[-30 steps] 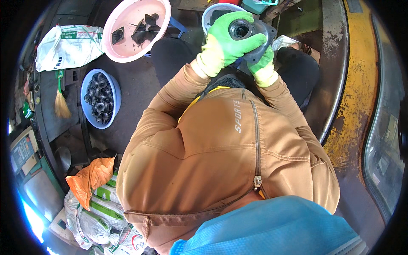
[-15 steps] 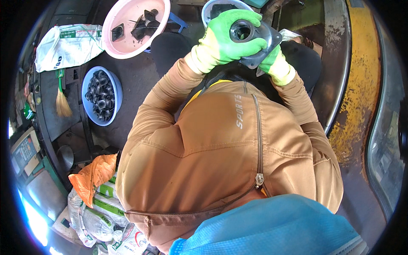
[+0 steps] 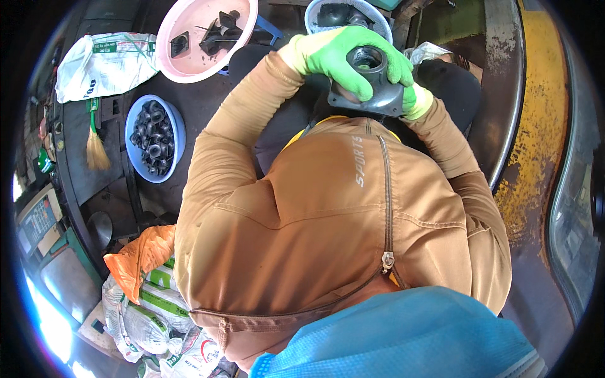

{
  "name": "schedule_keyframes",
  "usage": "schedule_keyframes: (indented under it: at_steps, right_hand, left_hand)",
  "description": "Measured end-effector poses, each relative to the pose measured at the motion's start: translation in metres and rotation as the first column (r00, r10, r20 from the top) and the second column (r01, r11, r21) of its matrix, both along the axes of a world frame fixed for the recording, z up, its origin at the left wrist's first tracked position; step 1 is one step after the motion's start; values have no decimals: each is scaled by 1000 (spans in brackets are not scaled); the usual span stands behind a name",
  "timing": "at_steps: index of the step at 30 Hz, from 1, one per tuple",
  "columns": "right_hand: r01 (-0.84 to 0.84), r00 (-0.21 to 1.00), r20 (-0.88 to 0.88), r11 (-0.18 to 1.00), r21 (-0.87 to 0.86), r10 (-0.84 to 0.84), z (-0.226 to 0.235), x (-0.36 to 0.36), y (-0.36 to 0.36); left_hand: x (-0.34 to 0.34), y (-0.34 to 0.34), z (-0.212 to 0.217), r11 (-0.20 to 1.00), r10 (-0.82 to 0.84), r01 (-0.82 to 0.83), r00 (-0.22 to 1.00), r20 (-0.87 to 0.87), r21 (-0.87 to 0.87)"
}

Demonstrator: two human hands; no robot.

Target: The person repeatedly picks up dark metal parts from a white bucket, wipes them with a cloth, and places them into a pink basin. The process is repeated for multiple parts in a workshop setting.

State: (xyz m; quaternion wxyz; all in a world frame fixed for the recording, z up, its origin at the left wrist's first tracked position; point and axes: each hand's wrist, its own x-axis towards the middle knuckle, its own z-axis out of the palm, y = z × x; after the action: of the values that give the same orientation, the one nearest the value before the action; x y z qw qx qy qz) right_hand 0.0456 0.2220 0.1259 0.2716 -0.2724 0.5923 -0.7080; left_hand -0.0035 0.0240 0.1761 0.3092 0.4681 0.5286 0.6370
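Note:
A black moulded part [image 3: 378, 96] with a square flange and a round open collar is in front of my chest. My left hand [image 3: 337, 58], in a green glove, is closed around its collar, the thumb on the near side and the fingers over the far side. My right hand [image 3: 414, 99], also gloved, holds the part by its right side; most of its fingers are hidden behind it. Just beyond my hands stands a light blue basin [image 3: 384, 28] with black parts in it.
A pink basin [image 3: 183, 69] with several black pieces stands far left. Nearer is a blue basin [image 3: 180, 142] full of small black parts. A small broom [image 3: 96, 151], a white sack [image 3: 104, 69] and an orange bag [image 3: 135, 261] lie left. A yellow, worn metal edge [image 3: 535, 126] runs along my right.
The black part has tilted so its flange now faces toward me, and it sits slightly lower. My left hand has shifted round its collar; the right is more hidden behind it.

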Motion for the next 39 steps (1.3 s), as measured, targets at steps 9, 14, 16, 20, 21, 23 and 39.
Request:
schedule_keyframes:
  at_steps: [9, 14, 16, 20, 21, 23, 39]
  right_hand:
    - [614, 512, -675, 776, -146, -532, 6, -39, -22]
    - [663, 611, -499, 742, -103, -615, 6, -27, -34]
    - [640, 664, -479, 768, -35, -575, 7, -20, -32]
    - [605, 660, -598, 794, 64, -454, 19, -16, -20]
    - [547, 696, -588, 835, 61, -413, 23, -17, -17]
    - [406, 776, -539, 913, 31, -327, 30, -16, -12]
    - [145, 946, -312, 976, 164, -88, -22, -4, -6]
  left_hand:
    - [-4, 13, 5, 744, 649, -665, 742, -167, -65]
    - [13, 47, -19, 415, 910, -844, 387, -150, 341]
    - [14, 44, -18, 453, 890, -817, 441, -117, 359]
    - [15, 31, -4, 620, 785, -737, 586, -203, 271]
    - [16, 29, -1, 645, 764, -722, 622, -173, 250]
    - [17, 25, 2, 712, 701, -679, 703, -120, 180]
    - [-11, 10, -3, 978, -149, 163, 983, -109, 128]
